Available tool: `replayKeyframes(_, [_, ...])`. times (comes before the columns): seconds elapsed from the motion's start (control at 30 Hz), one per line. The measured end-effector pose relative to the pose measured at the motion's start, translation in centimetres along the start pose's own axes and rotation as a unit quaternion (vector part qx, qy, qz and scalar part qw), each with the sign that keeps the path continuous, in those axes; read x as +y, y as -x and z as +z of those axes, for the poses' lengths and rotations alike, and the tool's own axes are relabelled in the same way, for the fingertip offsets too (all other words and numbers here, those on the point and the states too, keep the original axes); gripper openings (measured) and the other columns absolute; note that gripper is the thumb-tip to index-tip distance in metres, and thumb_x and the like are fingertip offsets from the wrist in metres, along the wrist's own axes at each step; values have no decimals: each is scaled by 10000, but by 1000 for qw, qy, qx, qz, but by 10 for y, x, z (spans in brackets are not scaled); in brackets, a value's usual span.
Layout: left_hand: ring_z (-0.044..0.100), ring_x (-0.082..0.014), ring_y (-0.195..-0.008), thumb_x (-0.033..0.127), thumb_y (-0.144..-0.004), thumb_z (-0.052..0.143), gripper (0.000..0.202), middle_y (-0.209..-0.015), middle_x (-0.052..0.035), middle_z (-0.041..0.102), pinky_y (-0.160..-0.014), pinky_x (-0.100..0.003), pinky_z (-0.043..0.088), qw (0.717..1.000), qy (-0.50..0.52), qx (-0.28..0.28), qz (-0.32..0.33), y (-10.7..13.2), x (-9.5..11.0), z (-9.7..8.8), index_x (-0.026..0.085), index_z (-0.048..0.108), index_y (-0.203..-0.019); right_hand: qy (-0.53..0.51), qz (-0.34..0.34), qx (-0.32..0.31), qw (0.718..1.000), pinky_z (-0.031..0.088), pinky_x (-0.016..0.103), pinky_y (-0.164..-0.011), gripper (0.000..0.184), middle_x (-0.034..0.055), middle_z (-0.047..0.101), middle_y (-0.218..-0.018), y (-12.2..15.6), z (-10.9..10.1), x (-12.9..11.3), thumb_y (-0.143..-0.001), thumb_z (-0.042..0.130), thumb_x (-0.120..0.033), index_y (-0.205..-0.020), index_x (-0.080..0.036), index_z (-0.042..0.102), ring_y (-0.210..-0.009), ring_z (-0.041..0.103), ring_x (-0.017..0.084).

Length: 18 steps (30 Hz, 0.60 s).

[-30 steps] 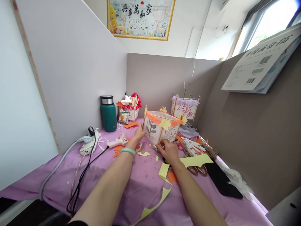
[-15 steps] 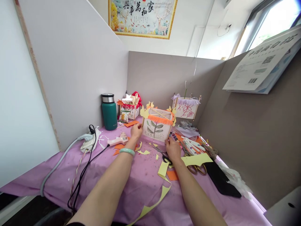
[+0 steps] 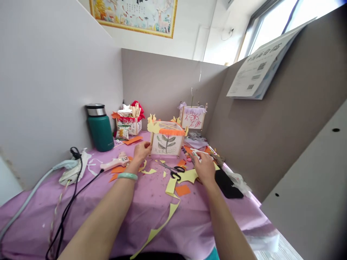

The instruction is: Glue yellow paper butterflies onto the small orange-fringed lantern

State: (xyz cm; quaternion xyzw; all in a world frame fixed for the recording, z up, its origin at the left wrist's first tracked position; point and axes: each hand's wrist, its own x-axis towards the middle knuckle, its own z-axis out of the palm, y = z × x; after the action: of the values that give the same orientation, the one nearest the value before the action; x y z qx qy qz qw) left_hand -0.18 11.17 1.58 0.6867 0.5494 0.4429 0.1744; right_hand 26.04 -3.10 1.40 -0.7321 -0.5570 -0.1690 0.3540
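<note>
Paper lantern (image 3: 166,142) on the purple tabletop (image 3: 151,211)
Left hand (image 3: 142,150) grip pinches its corner; right hand (image 3: 204,168) over the markers (image 3: 189,149), can't tell its grip.

Left of the lantern (image 3: 166,142), your left hand (image 3: 141,151) covers its own fingertips at the corner post, so you cannot tell whether they grip it. Right of the lantern, your right hand (image 3: 205,169) hides its fingertips among the pens (image 3: 197,151), and whether it holds one cannot be told. The same hand covers part of the black slab (image 3: 230,184). Above the lantern, the wall picture (image 3: 132,14) is cut by the top edge, and the poster (image 3: 257,68) print is too small to read. Left of the lantern, the cables (image 3: 64,215) run off the bottom edge.
</note>
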Motion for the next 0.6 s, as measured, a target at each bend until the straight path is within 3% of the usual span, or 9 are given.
replayKeyframes(0.13, [641, -164, -818, 269, -745, 545, 273, -917, -39, 710, -724, -233, 472, 1000, 3, 8, 18, 0, -2, 2, 173, 685, -959, 113, 85, -72, 987, 388, 379, -848, 475, 149, 615, -1080, 35, -45, 68, -816, 506, -474, -1150, -145, 581, -1000, 537, 296])
replayKeyframes(0.27, [641, -168, -834, 284, -743, 543, 289, -949, -43, 706, -702, -226, 475, 1000, -2, 8, 19, -1, -4, 4, 172, 681, -972, 160, 120, -143, 969, 397, 401, -829, 610, 156, 592, -1134, 64, -61, 107, -760, 541, -562, -1206, -147, 538, -1011, 540, 321])
replayKeyframes(0.43, [647, -182, -809, 314, -742, 542, 319, -938, -61, 708, -695, -237, 481, 1000, 0, 5, 21, -2, -7, 5, 151, 677, -980, 173, 130, -185, 959, 399, 421, -821, 646, 164, 556, -1202, 53, -57, 106, -736, 567, -526, -1269, -169, 485, -1074, 512, 342])
replayKeyframes(0.6, [648, -185, -821, 340, -735, 539, 354, -963, -61, 704, -697, -241, 487, 1000, 7, 5, 25, -4, -13, 7, 162, 669, -1013, 154, 142, -237, 949, 426, 361, -755, 595, 125, 622, -1066, 26, -55, 99, -658, 630, -525, -1152, -202, 561, -996, 564, 300])
